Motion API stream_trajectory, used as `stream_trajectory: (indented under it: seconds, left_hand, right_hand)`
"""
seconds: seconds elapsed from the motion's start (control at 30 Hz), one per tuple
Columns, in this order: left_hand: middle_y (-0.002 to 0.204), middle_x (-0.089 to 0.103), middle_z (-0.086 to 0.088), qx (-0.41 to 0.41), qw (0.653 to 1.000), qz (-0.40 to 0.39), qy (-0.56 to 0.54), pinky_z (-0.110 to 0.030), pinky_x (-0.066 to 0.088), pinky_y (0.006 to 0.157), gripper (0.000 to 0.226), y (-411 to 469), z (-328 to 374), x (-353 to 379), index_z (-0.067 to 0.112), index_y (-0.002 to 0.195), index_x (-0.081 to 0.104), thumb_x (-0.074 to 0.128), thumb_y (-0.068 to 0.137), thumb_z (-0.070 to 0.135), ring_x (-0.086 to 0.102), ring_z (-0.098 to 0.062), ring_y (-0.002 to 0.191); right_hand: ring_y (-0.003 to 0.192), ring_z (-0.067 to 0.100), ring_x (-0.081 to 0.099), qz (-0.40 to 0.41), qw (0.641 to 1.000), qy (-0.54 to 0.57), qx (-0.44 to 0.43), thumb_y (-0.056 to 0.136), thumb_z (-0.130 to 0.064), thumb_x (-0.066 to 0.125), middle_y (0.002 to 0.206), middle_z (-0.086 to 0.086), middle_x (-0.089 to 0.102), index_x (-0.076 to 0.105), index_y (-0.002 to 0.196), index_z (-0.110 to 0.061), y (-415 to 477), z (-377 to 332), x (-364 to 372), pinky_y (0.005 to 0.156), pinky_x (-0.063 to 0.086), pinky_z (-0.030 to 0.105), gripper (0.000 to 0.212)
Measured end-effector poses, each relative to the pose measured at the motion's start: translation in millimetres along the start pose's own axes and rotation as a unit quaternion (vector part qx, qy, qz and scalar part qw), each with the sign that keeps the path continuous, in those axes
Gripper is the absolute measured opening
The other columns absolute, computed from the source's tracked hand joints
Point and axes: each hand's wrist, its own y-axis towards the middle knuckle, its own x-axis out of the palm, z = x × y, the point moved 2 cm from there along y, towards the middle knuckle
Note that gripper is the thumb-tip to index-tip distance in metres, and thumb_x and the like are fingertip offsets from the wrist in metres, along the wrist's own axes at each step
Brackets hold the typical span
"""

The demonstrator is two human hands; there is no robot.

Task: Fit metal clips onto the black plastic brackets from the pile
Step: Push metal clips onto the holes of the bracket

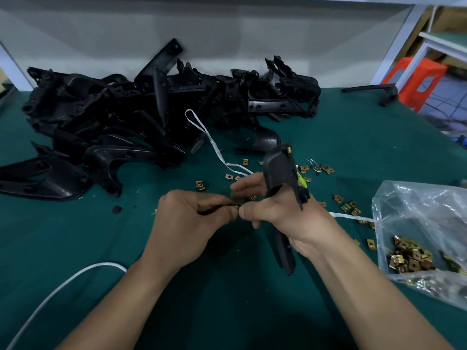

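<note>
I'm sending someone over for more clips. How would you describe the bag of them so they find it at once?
On the green table, look to its right edge, beyond the right hand. A crumpled clear plastic bag lies there. Unlike the loose clips scattered nearby, it holds a heap of brass-coloured clips.

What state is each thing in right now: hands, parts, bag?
Left hand: pinches a metal clip.
Right hand: grips a black bracket, thumb meeting the clip.
Black bracket: held off the table, a clip on its top end.
Bag: lying down, clips inside.
Bracket pile: heaped, untouched.
Loose clips: scattered on the mat.
</note>
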Motion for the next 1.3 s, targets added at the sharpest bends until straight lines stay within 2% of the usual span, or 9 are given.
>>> stream_trajectory:
  seconds: [0.13,0.23,0.37,0.6,0.83,0.93,1.03,1.13,1.3]
  left_hand:
    - [0.080,0.078,0.016,-0.040,0.998,-0.020,-0.050,-0.015,0.054,0.069,0.026,2,-4,2,0.042,0.086,0.081,0.085,0.079,0.018,0.074,-0.002,0.077]
    - [0.080,0.078,0.011,-0.058,0.996,-0.024,-0.066,-0.033,0.061,0.076,0.011,2,-7,4,0.038,0.081,0.082,0.083,0.078,0.028,0.076,-0.011,0.080]
    - [0.074,0.077,0.008,-0.064,0.994,-0.036,-0.076,-0.036,0.060,0.074,0.005,1,-4,5,0.037,0.080,0.081,0.082,0.078,0.033,0.075,-0.015,0.075]
    - [0.074,0.078,0.001,-0.081,0.991,-0.049,-0.097,-0.024,0.058,0.071,0.008,4,-5,5,0.025,0.079,0.083,0.082,0.083,0.017,0.075,-0.017,0.074]
    - [0.076,0.078,0.001,-0.080,0.990,-0.023,-0.110,-0.031,0.061,0.077,0.010,3,-7,8,0.028,0.079,0.082,0.083,0.082,0.019,0.076,-0.020,0.077]
    - [0.075,0.078,0.002,-0.087,0.989,0.013,-0.120,-0.022,0.059,0.073,0.014,4,-8,8,0.030,0.078,0.082,0.083,0.081,0.016,0.074,-0.012,0.073]
    - [0.069,0.076,-0.002,-0.111,0.977,0.091,-0.160,-0.014,0.053,0.067,0.016,9,-11,-2,0.029,0.076,0.082,0.080,0.083,0.015,0.069,-0.006,0.065]
    - [0.058,0.069,-0.005,-0.124,0.972,0.095,-0.175,-0.020,0.050,0.071,0.024,10,-11,-4,0.014,0.065,0.075,0.075,0.082,0.031,0.064,-0.009,0.063]
    - [0.049,0.059,-0.008,-0.101,0.979,0.013,-0.179,-0.015,0.043,0.063,0.033,3,0,7,0.012,0.056,0.068,0.069,0.076,0.038,0.055,-0.013,0.057]
  right_hand:
    - [0.047,0.023,0.058,-0.009,0.999,-0.040,-0.025,0.064,-0.006,0.076,0.069,0.005,0.071,0.071,0.069,-0.014,-1,-4,0,0.055,0.053,0.037,0.010]
    - [0.052,0.039,0.059,0.007,0.998,-0.049,-0.030,0.062,-0.006,0.077,0.064,0.005,0.070,0.069,0.068,-0.005,-1,-5,-3,0.061,0.055,0.050,0.011]
    - [0.049,0.032,0.055,0.014,0.997,-0.063,-0.031,0.060,-0.006,0.079,0.078,0.026,0.069,0.068,0.069,-0.003,-2,-8,-5,0.052,0.047,0.041,0.014]
    - [0.052,0.029,0.057,-0.006,0.997,-0.066,-0.034,0.060,-0.007,0.084,0.072,0.024,0.068,0.067,0.068,-0.003,0,-7,-7,0.053,0.048,0.036,0.020]
    - [0.061,0.049,0.059,0.028,0.997,-0.065,-0.025,0.059,-0.003,0.085,0.074,0.031,0.064,0.064,0.063,-0.005,3,-5,-13,0.058,0.049,0.042,0.022]
    - [0.058,0.030,0.055,0.041,0.992,-0.119,-0.009,0.059,0.003,0.084,0.072,0.027,0.063,0.064,0.061,-0.006,2,-9,-15,0.057,0.047,0.040,0.022]
    - [0.061,0.022,0.056,0.087,0.959,-0.267,0.028,0.066,-0.002,0.082,0.068,0.013,0.066,0.067,0.066,-0.010,3,-10,-30,0.053,0.048,0.033,0.017]
    - [0.072,0.032,0.064,0.093,0.883,-0.460,0.012,0.076,-0.018,0.078,0.074,0.006,0.068,0.068,0.074,-0.016,0,-13,-29,0.062,0.055,0.040,0.011]
    - [0.068,0.033,0.047,0.141,0.843,-0.519,-0.019,0.074,-0.025,0.072,0.064,-0.008,0.043,0.047,0.066,-0.030,-2,-9,-19,0.063,0.042,0.035,0.026]
